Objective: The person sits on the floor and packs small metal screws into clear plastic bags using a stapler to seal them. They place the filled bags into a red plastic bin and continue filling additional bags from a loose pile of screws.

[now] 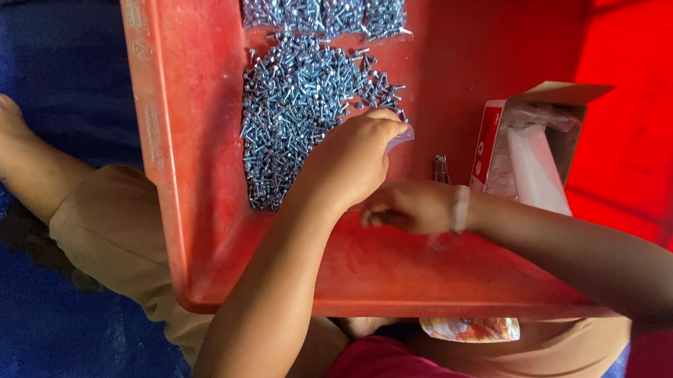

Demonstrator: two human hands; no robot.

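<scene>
My left hand [350, 163] rests at the lower right edge of a loose heap of small silver screws [296, 111] on the floor of a red plastic crate [192, 227]. Its fingers are closed on a small clear plastic bag [403, 136]. My right hand [408, 207], with a pale band on its wrist, lies just below and right of the left hand, fingers curled. Whether it pinches anything is hidden. Several filled packets of screws [327, 1] lie in a row above the heap.
An open cardboard box [526, 154] with plastic bags inside stands in the crate to the right of my hands. A small metal piece [440, 169] lies beside it. The crate rests on my lap, over a blue sheet [39, 349]. My bare leg [4, 155] stretches left.
</scene>
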